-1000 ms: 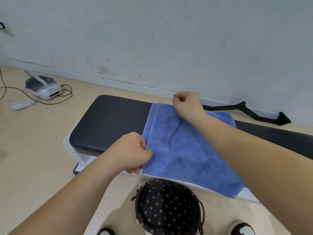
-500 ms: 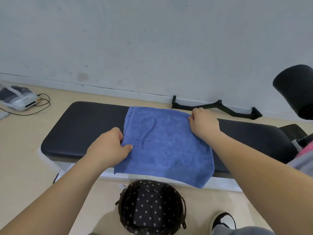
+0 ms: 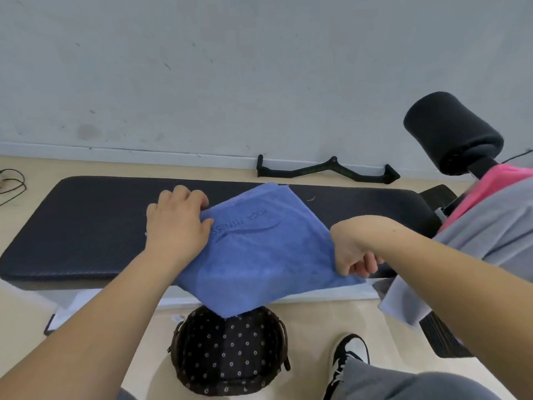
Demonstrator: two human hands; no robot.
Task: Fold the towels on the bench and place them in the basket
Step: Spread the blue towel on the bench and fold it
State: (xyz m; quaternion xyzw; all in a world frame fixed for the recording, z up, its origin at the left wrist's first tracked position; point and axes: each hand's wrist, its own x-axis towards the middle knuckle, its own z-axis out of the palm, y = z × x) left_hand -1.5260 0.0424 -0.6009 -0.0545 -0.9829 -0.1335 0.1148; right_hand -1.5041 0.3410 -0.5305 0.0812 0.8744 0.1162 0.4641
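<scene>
As you look down from the head view, one blue towel [image 3: 259, 255] lies skewed across the front edge of the single black bench [image 3: 86, 226], its near corner hanging over the one dotted basket [image 3: 230, 368]. Your left hand [image 3: 178, 223] grips its left corner, thumb on top. Your right hand [image 3: 354, 255] pinches its right corner with curled fingers.
</scene>
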